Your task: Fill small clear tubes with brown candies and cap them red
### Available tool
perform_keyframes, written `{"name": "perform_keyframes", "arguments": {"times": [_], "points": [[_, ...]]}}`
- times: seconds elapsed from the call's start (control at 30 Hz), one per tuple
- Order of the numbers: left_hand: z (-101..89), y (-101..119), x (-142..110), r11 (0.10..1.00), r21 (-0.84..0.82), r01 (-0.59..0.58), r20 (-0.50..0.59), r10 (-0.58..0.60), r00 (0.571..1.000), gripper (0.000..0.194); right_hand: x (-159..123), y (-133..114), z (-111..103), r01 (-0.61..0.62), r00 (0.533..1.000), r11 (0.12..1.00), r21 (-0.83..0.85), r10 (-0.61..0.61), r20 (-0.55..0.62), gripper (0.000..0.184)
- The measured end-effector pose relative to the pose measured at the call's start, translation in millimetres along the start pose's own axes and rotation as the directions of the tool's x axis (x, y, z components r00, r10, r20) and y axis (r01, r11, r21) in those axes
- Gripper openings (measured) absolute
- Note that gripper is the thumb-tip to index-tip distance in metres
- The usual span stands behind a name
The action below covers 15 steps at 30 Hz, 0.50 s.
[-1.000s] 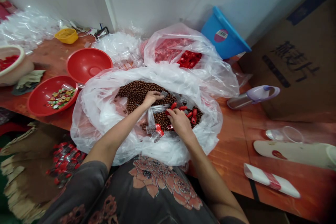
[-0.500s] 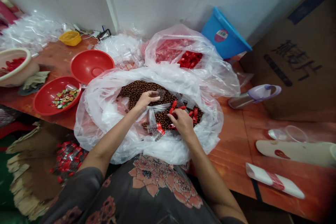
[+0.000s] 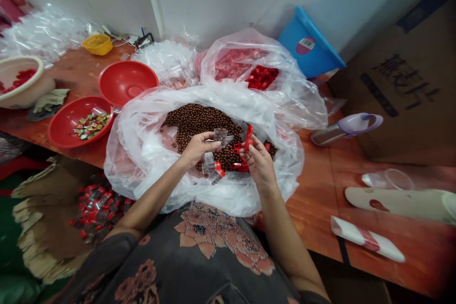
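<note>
Above the brown balls [image 3: 199,121] in the translucent plastic bag [image 3: 137,147], I see the left hand [image 3: 195,150] pinching a clear, boxy container [image 3: 221,137], the right hand [image 3: 261,161] grasping a bright red cap [image 3: 249,134]

A dark grey, short-sleeved top [image 3: 185,268] bears dotted, salmon-pink flowers [image 3: 228,243].

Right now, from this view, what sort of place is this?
Probably a small hand-packing workroom: a large plastic bag of small brown balls on a table, another bag of red plastic pieces behind, and a heap of red-topped clear containers below the table edge.
</note>
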<state>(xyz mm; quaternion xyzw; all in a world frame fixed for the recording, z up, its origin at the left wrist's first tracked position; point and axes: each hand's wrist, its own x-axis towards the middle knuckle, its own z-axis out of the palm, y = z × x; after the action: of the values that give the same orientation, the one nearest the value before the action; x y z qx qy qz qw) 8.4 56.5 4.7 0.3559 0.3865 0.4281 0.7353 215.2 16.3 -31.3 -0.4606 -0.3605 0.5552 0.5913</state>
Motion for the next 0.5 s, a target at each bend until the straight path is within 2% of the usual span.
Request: {"name": "perform_keyframes", "arguments": {"times": [0.23, 0.37, 0.5], "points": [[5.4, -1, -18, 0.992, 0.122, 0.011, 0.049, -0.017, 0.999, 0.048, -14, -16, 8, -0.065, 0.994, 0.989, 0.133, 0.053, 0.093, 0.031], [5.9, -2, -23, 0.985, 0.169, -0.021, 0.069, 0.009, 0.998, 0.048, -17, -22, 13, -0.073, 0.994, 0.982, 0.173, 0.059, 0.087, 0.028], [6.9, -1, -27, 0.984, 0.175, -0.029, 0.081, 0.015, 0.997, 0.049, -19, -24, 15, -0.027, 0.997, 0.989, 0.148, 0.017, 0.071, 0.024]]}}
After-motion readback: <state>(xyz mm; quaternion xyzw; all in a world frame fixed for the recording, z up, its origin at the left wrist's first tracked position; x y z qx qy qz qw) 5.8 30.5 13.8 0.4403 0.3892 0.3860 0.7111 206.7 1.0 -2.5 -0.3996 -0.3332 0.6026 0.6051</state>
